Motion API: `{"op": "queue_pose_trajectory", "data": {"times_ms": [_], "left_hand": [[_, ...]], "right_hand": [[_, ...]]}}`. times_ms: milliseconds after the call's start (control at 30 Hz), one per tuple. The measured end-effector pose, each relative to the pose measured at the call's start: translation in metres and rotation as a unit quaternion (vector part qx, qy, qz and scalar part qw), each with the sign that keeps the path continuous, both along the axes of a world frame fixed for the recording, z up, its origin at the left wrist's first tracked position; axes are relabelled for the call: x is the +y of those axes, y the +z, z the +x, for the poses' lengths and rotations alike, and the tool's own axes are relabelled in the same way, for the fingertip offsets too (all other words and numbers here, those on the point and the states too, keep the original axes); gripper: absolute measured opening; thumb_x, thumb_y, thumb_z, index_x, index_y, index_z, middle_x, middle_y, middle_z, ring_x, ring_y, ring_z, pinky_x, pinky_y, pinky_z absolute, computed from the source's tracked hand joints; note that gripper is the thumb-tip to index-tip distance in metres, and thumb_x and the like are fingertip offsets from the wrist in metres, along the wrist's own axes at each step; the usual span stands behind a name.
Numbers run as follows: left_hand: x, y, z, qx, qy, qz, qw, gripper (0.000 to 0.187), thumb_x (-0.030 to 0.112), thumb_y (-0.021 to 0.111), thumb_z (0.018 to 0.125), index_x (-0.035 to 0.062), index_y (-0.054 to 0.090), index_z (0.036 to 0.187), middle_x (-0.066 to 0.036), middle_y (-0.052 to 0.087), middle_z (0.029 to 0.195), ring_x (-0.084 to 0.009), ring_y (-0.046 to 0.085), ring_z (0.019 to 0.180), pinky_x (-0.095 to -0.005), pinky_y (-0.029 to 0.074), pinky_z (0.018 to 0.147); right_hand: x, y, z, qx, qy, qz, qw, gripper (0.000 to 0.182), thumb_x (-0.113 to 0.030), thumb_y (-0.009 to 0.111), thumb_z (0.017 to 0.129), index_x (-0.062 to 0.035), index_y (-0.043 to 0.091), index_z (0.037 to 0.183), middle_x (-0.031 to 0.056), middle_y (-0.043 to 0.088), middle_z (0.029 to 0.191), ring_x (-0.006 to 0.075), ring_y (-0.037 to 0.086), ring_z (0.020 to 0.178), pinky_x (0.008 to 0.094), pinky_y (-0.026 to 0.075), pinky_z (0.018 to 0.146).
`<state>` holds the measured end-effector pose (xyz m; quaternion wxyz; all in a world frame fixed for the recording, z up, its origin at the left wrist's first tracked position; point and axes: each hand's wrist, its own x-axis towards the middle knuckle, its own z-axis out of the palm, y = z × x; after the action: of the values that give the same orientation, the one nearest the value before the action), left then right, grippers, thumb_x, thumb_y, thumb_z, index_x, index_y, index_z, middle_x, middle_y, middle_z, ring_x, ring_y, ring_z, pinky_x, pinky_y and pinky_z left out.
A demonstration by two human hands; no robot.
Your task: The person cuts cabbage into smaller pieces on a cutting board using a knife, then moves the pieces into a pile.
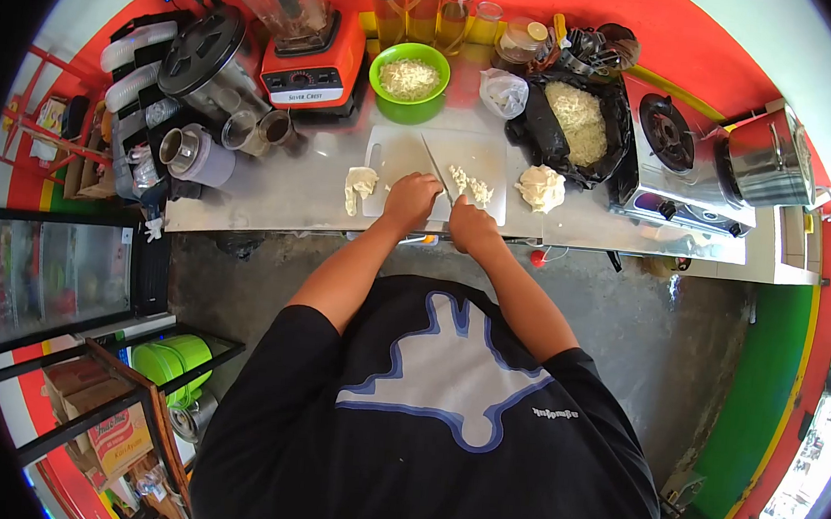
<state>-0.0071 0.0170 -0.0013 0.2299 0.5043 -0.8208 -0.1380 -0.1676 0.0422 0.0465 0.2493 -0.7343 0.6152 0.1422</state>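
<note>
On a white cutting board (395,148) at the counter's front edge, my right hand (474,225) grips a kitchen knife (433,159), its blade pointing away from me and to the left. My left hand (413,201) rests on the board with curled fingers close beside the blade; what lies under them is hidden. Small chopped pale pieces (470,185) lie just right of the knife. At the board's left edge sit larger pale strips (361,183). A pale, lumpy mass (541,188) rests on the steel counter right of the board.
Behind the board stands a green bowl (407,110) of chopped pale food. A black-lined container (531,122) of similar pieces is at the back right, beside a gas stove (680,188) with a metal pot (773,161). A red blender (313,76) and cups (242,133) stand left.
</note>
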Motion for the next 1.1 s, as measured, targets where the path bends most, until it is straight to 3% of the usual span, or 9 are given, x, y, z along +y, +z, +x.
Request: {"op": "queue_pose_trajectory", "data": {"times_ms": [100, 233, 433, 500, 833, 900, 1000, 1100], "left_hand": [[0.000, 0.000, 0.001, 0.009, 0.006, -0.004, 1.000, 0.013, 0.009, 0.061, 0.083, 0.0081, 0.073, 0.082, -0.006, 0.069, 0.083, -0.0288, 0.065, 0.084, -0.0424, 0.054, 0.076], [-0.002, -0.004, -0.001, 0.021, -0.003, -0.032, 0.999, 0.013, 0.010, 0.062, 0.084, 0.0086, 0.074, 0.081, -0.005, 0.070, 0.084, -0.0278, 0.064, 0.085, -0.0420, 0.052, 0.078], [0.002, 0.003, -0.001, 0.004, 0.008, -0.039, 0.999, 0.010, 0.013, 0.066, 0.083, 0.0100, 0.075, 0.083, -0.004, 0.071, 0.087, -0.0257, 0.062, 0.091, -0.0381, 0.049, 0.081], [0.006, 0.005, -0.001, 0.019, 0.026, -0.032, 0.999, 0.008, 0.011, 0.067, 0.083, 0.0081, 0.074, 0.084, -0.007, 0.071, 0.088, -0.0302, 0.061, 0.091, -0.0397, 0.049, 0.085], [0.003, 0.002, -0.004, 0.056, 0.024, -0.009, 0.998, 0.008, 0.007, 0.066, 0.082, 0.0068, 0.073, 0.084, -0.009, 0.071, 0.087, -0.0307, 0.062, 0.090, -0.0404, 0.050, 0.084], [0.002, 0.003, -0.005, 0.037, 0.038, 0.014, 0.998, 0.007, 0.007, 0.066, 0.083, 0.0058, 0.072, 0.083, -0.011, 0.070, 0.085, -0.0318, 0.063, 0.088, -0.0415, 0.050, 0.084], [0.002, 0.002, -0.005, 0.056, 0.042, 0.009, 0.998, 0.007, 0.008, 0.066, 0.083, 0.0054, 0.072, 0.082, -0.011, 0.069, 0.084, -0.0325, 0.062, 0.088, -0.0426, 0.050, 0.083], [0.003, 0.000, -0.004, 0.057, 0.035, 0.006, 0.998, 0.006, 0.007, 0.066, 0.083, 0.0052, 0.072, 0.082, -0.012, 0.068, 0.085, -0.0329, 0.061, 0.089, -0.0435, 0.049, 0.083]], "right_hand": [[0.004, 0.010, -0.001, 0.017, 0.024, 0.013, 0.999, 0.032, -0.009, 0.063, 0.089, 0.0035, 0.047, 0.114, 0.0256, 0.072, 0.104, 0.0381, 0.072, 0.100, 0.0447, 0.059, 0.085], [0.007, -0.003, 0.003, -0.001, -0.026, 0.002, 1.000, 0.034, -0.007, 0.066, 0.087, 0.0037, 0.048, 0.113, 0.0257, 0.071, 0.105, 0.0379, 0.072, 0.101, 0.0445, 0.058, 0.085], [0.003, 0.001, 0.002, 0.004, 0.000, -0.007, 1.000, 0.037, -0.007, 0.068, 0.085, 0.0038, 0.047, 0.114, 0.0260, 0.072, 0.104, 0.0375, 0.072, 0.100, 0.0439, 0.058, 0.084], [0.008, -0.005, 0.003, -0.016, -0.029, 0.005, 0.999, 0.037, -0.007, 0.068, 0.086, 0.0041, 0.047, 0.114, 0.0258, 0.071, 0.106, 0.0371, 0.073, 0.099, 0.0436, 0.059, 0.083], [0.005, -0.002, 0.002, -0.003, -0.003, -0.009, 1.000, 0.036, -0.007, 0.067, 0.087, 0.0034, 0.047, 0.114, 0.0264, 0.071, 0.105, 0.0376, 0.072, 0.100, 0.0440, 0.058, 0.084], [0.013, -0.001, 0.005, -0.017, -0.030, 0.006, 0.999, 0.031, -0.008, 0.060, 0.090, 0.0033, 0.047, 0.115, 0.0271, 0.070, 0.108, 0.0391, 0.071, 0.102, 0.0458, 0.057, 0.086], [0.010, -0.007, 0.010, -0.043, -0.067, 0.003, 0.997, 0.032, -0.008, 0.061, 0.090, 0.0037, 0.047, 0.116, 0.0264, 0.070, 0.111, 0.0390, 0.071, 0.103, 0.0459, 0.057, 0.086], [0.001, -0.006, 0.009, -0.020, -0.032, -0.009, 0.999, 0.031, -0.008, 0.060, 0.091, 0.0039, 0.047, 0.116, 0.0271, 0.070, 0.110, 0.0393, 0.071, 0.103, 0.0461, 0.057, 0.087]]}}
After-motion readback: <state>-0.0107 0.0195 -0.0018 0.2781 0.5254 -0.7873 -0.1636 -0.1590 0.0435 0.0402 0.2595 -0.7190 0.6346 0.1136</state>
